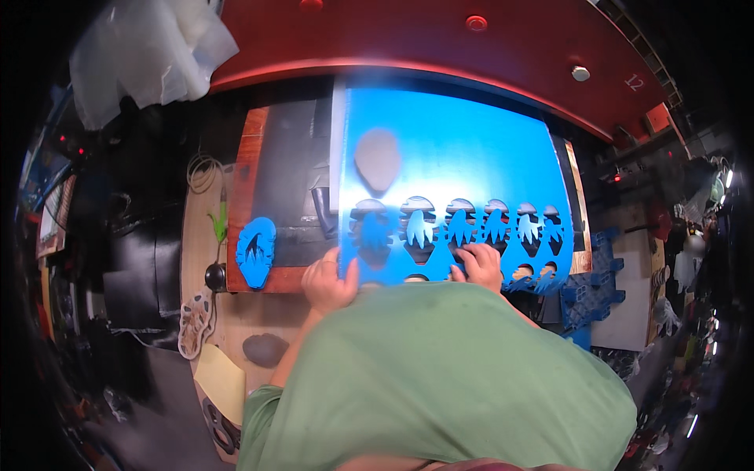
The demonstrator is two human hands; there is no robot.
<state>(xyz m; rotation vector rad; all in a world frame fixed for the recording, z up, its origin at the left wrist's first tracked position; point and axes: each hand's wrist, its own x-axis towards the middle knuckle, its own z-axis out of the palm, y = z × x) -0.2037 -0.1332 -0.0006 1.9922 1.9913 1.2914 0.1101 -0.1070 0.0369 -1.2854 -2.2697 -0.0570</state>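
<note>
A large glossy blue sheet (471, 141) lies over the work table. A row of leaf-like cut-outs runs across its near part, with further openings along the near edge. My left hand (330, 281) grips the sheet's near left corner, thumb on top. My right hand (479, 265) has its bent fingers closed on the near edge, among the cut-outs; its fingertips are partly hidden. Blue cut pieces (255, 251) with a matching slit pattern lie on the table to the left of my left hand. A blurred grey rounded shape (377, 159) shows at the sheet's upper left.
A red machine beam (424, 39) spans the far side above the table. Translucent plastic (153, 59) hangs at the far left. Blue plastic crates (593, 275) stand to the right. Left of me, a pale board (224, 318) bears a cable, a black knob and a grey oval piece.
</note>
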